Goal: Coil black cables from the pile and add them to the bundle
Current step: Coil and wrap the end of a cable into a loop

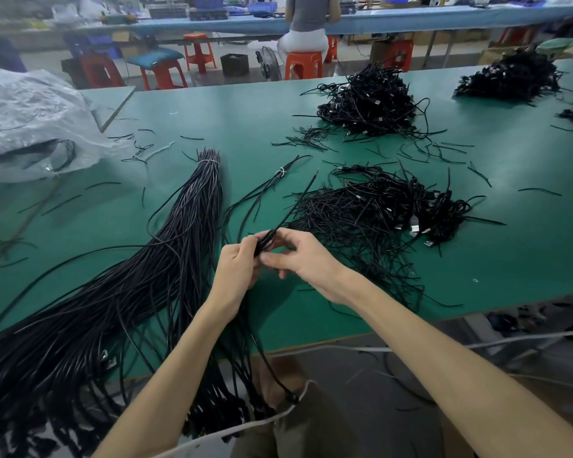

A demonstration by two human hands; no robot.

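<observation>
Coiling seems in hand: left hand (237,269) and right hand (298,256) pinch a folded cable (268,241); next, join it to the bundle (179,226)

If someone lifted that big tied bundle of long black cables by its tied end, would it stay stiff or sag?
It would probably sag: the bundle already bends and droops over the table edge. It is likely heavy, since it holds a great many strands. The one visible white tie sits at the far end, so the loose ends would probably splay.
</observation>
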